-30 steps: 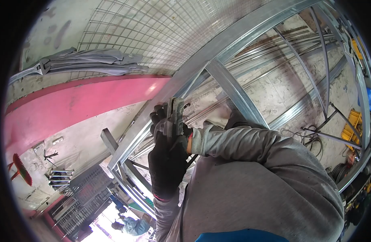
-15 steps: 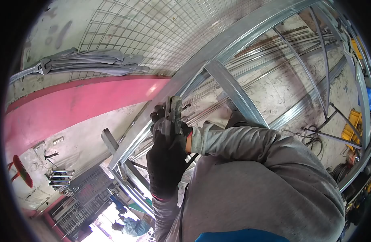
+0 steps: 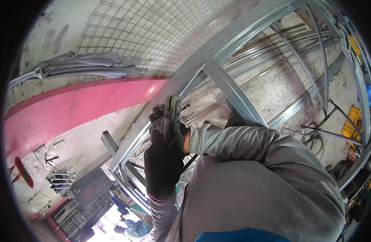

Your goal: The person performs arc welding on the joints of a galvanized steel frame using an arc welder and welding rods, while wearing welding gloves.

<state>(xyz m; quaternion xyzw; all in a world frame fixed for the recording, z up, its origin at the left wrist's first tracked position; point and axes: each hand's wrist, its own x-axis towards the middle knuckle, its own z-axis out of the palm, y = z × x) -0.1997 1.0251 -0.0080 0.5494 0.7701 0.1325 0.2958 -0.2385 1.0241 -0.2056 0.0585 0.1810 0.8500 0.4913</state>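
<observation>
My left hand (image 3: 164, 169), in a black glove with a red-edged cuff, reaches up from the lower middle. Its fingers close around a worn grey oblong tool (image 3: 174, 115) with a lengthwise slot, which points up over the galvanized steel frame (image 3: 153, 109). From the right my other arm crosses in a grey sleeve (image 3: 234, 141). Its wrist shows at the tool's side, and my right hand (image 3: 184, 130), gloved in black, is mostly hidden behind the left hand and the tool. I cannot tell what its fingers hold.
A steel cross tube (image 3: 236, 90) joins the frame close beyond my right forearm. Wire mesh (image 3: 153, 36) and a folded grey cover (image 3: 88, 66) are at upper left. Long metal bars (image 3: 270, 52) lie on the floor. A yellow crate (image 3: 352, 127) stands right. Another person (image 3: 137, 228) is far below left.
My hands and the tool stay almost in place, with the left glove shifting slightly left. The surroundings shift a little in view. The person in the background has moved slightly.
</observation>
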